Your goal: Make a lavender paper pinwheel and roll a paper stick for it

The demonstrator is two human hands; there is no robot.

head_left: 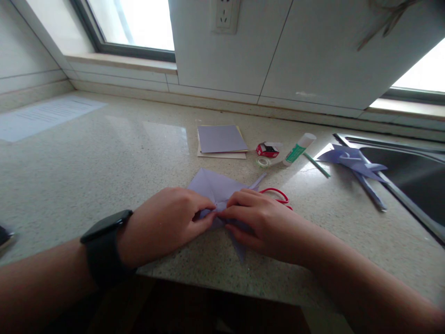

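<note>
A sheet of lilac paper (212, 183) with crease lines lies near the counter's front edge, partly covered by both hands. My left hand (174, 211), with a black watch on the wrist, pinches the paper near its middle between thumb and forefinger. From the other side my right hand (255, 218) grips the same paper, its fingertips almost touching the left ones. One pointed corner of the paper hangs out below the right hand. Just behind that hand show the red handles of a pair of scissors (283, 195); the rest is hidden.
Behind the hands lie a stack of coloured paper (222, 138), a small red box (267, 149), a tape roll (263, 162), a glue stick (298, 149) and a green stick (317, 165). A purple paper pinwheel (351, 160) rests by the sink (410, 174). A printed sheet (45, 116) lies far left.
</note>
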